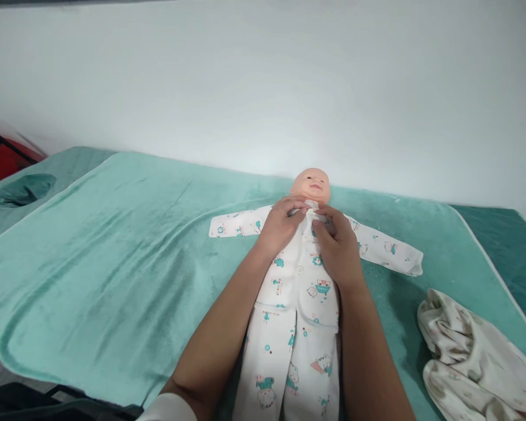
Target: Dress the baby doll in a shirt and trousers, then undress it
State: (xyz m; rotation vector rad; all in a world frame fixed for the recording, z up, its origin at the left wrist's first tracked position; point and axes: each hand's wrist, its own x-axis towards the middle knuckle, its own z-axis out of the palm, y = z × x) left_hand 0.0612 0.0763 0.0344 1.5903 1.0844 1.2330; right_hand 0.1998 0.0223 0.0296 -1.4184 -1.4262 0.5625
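A baby doll (pixel 312 182) lies on its back on a green towel-like cover. It wears a white printed baby jacket (pixel 289 275), whose sleeves stretch out to both sides. White printed pants (pixel 269 351) in a matching pattern cover its legs. At the neckline my left hand (pixel 284 221) pinches the jacket's left edge. My right hand (pixel 335 235) is closed on the opposite edge of the collar, its fingertips close to those of the left. The small spot between the fingertips is partly hidden by them.
A crumpled cream printed cloth (pixel 477 356) lies at the lower right. The green cover (pixel 114 251) spreads over a padded bed with a round hole (pixel 24 190) at the left. A white wall (pixel 263 88) rises behind. Something red (pixel 2 161) stands at the far left.
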